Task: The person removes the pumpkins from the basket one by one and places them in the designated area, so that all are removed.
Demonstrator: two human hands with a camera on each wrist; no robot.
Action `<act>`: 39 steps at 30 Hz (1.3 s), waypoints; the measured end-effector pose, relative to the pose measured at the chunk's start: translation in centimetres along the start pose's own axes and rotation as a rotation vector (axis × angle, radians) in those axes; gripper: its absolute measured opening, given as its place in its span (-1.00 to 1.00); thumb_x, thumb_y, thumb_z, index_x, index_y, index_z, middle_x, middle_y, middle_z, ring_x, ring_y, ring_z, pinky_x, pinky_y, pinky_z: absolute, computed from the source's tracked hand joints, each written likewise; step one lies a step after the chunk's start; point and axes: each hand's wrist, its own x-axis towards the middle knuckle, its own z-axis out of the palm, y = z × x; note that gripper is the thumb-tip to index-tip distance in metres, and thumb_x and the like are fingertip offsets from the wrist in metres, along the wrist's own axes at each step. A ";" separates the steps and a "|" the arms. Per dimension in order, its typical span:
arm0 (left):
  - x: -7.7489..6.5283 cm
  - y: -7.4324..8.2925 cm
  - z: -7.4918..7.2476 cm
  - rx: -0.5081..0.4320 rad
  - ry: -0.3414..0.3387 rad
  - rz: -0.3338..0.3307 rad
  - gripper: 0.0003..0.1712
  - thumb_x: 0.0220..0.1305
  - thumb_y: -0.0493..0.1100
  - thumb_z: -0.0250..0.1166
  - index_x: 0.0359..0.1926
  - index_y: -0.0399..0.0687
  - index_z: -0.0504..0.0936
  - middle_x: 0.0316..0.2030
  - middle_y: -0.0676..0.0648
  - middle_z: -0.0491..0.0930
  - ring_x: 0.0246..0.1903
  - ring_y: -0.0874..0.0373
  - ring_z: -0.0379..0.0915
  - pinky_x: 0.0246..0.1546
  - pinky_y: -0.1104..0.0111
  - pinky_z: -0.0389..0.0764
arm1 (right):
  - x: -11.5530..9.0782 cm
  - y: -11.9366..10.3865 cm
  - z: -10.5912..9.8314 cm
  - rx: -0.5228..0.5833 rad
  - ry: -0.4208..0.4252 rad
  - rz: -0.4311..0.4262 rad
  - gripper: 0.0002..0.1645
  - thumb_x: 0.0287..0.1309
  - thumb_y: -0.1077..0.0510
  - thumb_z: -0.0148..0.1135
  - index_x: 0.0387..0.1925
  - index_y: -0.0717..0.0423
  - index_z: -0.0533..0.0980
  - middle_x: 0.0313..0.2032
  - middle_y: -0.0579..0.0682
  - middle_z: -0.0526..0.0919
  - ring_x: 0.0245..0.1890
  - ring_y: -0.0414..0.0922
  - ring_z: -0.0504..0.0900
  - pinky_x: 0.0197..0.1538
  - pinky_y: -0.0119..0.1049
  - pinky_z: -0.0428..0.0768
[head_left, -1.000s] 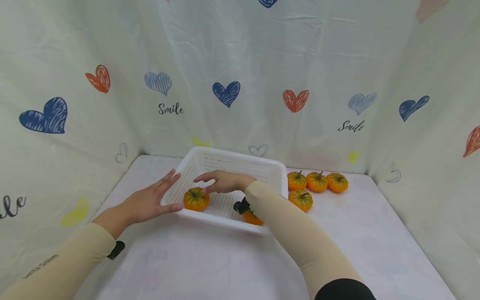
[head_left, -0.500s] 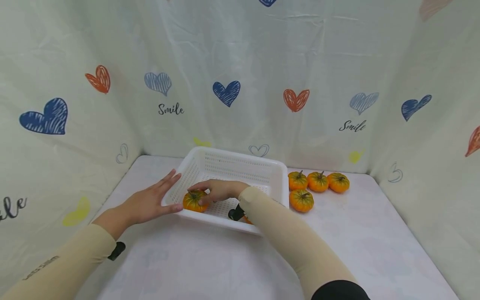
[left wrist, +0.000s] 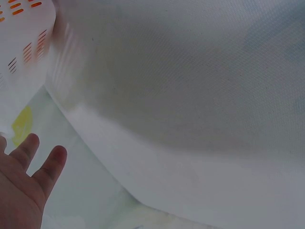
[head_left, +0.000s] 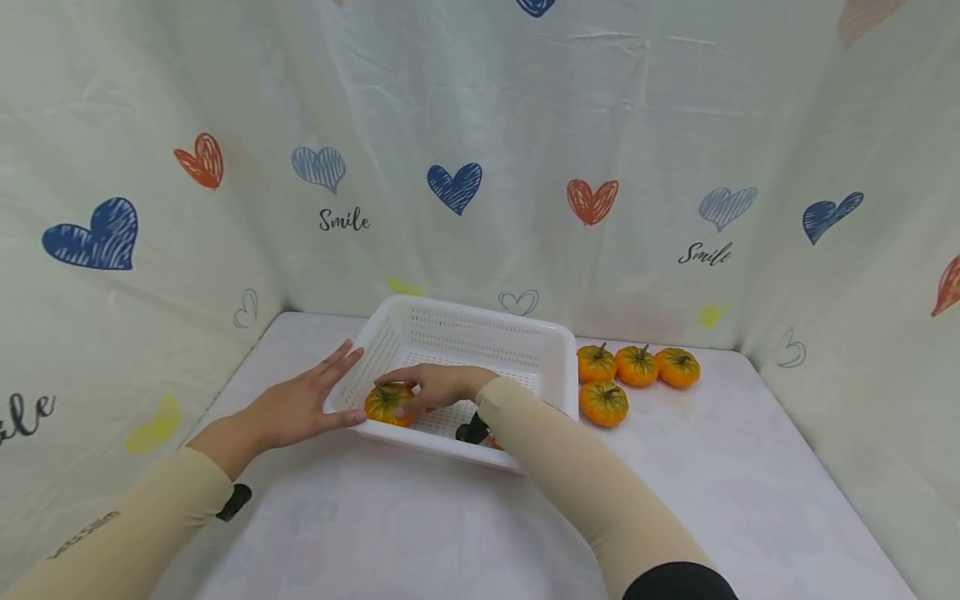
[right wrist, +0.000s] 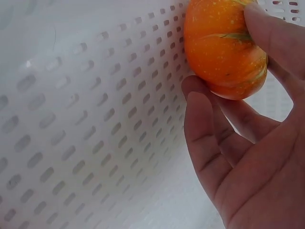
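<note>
A white perforated basket [head_left: 435, 445] stands on the table, turned at a slight angle. In its left front corner sits a small orange and green pumpkin [head_left: 385, 403]. My right hand [head_left: 447, 385] reaches in and grips this pumpkin, thumb on one side and fingers on the other; the right wrist view shows the pumpkin [right wrist: 221, 52] beside the slotted wall. Fingers spread, my left hand [head_left: 296, 400] rests at the basket's left edge. A second pumpkin [head_left: 492, 442] is inside at the front, mostly hidden behind my right wrist.
Right of the basket several more pumpkins sit on the white table [head_left: 720, 467], three in a back row and one pumpkin [head_left: 603, 404] in front. A pale curtain [head_left: 517, 250] printed with hearts encloses the table's back and sides.
My right hand has moved down and left onto the pumpkin in the corner and taken hold of it. The left hand and the basket have stayed in place.
</note>
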 end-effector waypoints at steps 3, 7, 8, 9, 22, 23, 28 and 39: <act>-0.1 0.1 -0.1 -0.002 0.000 -0.001 0.23 0.15 0.60 0.09 0.61 0.09 -0.14 0.58 -0.14 -0.24 0.34 -0.40 0.18 0.04 -0.28 0.47 | 0.0 0.0 0.0 -0.002 0.001 0.001 -0.24 0.26 -0.06 0.35 0.43 -0.44 0.31 0.38 -0.22 0.34 0.24 -0.23 0.33 0.31 -0.10 0.35; -0.1 0.1 -0.2 -0.004 -0.001 -0.005 0.22 0.16 0.59 0.09 0.61 0.09 -0.14 0.58 -0.13 -0.24 0.34 -0.39 0.19 0.04 -0.27 0.47 | 0.1 0.0 0.0 -0.010 -0.004 -0.001 -0.20 0.22 -0.05 0.38 0.45 -0.42 0.29 0.36 -0.19 0.37 0.28 -0.22 0.32 0.35 -0.07 0.30; -0.1 0.2 -0.2 -0.003 -0.001 -0.005 0.22 0.16 0.58 0.10 0.61 0.09 -0.13 0.58 -0.13 -0.24 0.33 -0.39 0.19 0.04 -0.26 0.47 | 0.1 0.0 0.0 -0.010 -0.005 0.000 -0.19 0.21 -0.05 0.39 0.45 -0.42 0.29 0.35 -0.19 0.37 0.28 -0.22 0.33 0.35 -0.07 0.31; -0.1 0.2 -0.2 -0.002 0.000 -0.004 0.21 0.16 0.58 0.10 0.61 0.09 -0.13 0.58 -0.13 -0.24 0.33 -0.38 0.20 0.04 -0.26 0.48 | 0.1 0.0 0.0 -0.008 -0.005 0.000 -0.19 0.21 -0.05 0.39 0.45 -0.42 0.29 0.35 -0.19 0.38 0.27 -0.22 0.33 0.34 -0.08 0.32; -0.3 0.2 -0.4 -0.008 -0.003 0.000 0.19 0.18 0.56 0.10 0.60 0.07 -0.11 0.57 -0.15 -0.22 0.34 -0.39 0.18 0.06 -0.27 0.45 | 0.2 0.1 0.0 0.008 0.021 -0.006 -0.20 0.16 -0.03 0.43 0.41 -0.43 0.34 0.33 -0.23 0.39 0.26 -0.20 0.34 0.37 -0.03 0.27; -0.3 0.2 -0.4 -0.010 -0.004 -0.003 0.19 0.18 0.56 0.11 0.60 0.07 -0.11 0.58 -0.15 -0.22 0.35 -0.38 0.18 0.07 -0.27 0.45 | 0.2 0.1 0.0 0.016 0.022 -0.008 -0.20 0.16 -0.02 0.44 0.40 -0.42 0.35 0.32 -0.23 0.40 0.25 -0.20 0.34 0.37 -0.04 0.27; -0.4 0.4 -0.5 -0.011 -0.004 -0.006 0.20 0.17 0.57 0.10 0.60 0.07 -0.10 0.57 -0.15 -0.21 0.34 -0.38 0.18 0.07 -0.28 0.44 | 0.2 0.1 -0.1 0.047 0.023 -0.020 -0.20 0.15 0.02 0.44 0.40 -0.39 0.37 0.30 -0.24 0.40 0.22 -0.22 0.35 0.37 -0.07 0.27; -0.4 0.4 -0.4 -0.009 -0.003 -0.005 0.18 0.20 0.54 0.11 0.60 0.05 -0.08 0.57 -0.16 -0.21 0.34 -0.39 0.17 0.08 -0.28 0.44 | -0.2 0.0 -0.8 0.025 0.040 -0.044 -0.19 0.16 0.06 0.44 0.42 -0.26 0.35 0.28 -0.25 0.42 0.22 -0.23 0.36 0.36 -0.15 0.30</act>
